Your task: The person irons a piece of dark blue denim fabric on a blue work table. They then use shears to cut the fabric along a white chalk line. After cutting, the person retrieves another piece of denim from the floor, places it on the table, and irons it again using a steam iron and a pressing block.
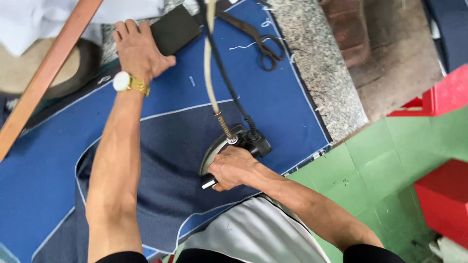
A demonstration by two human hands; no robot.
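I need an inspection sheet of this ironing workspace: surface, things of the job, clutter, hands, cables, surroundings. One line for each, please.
Surface: blue padded table cover, with a speckled stone edge beyond it.
Job's things: dark navy fabric piece lying flat with chalk lines; iron standing on it; dark block at the far edge.
Clutter: black scissors, a wooden strip, loose white threads.
Grippers: left hand rests against the dark block, with a gold watch on the wrist; right hand has a closed grip on the iron's handle.
Cables: a cream hose and a black cord run from the iron upward.
Surroundings: green tiled floor, red boxes.
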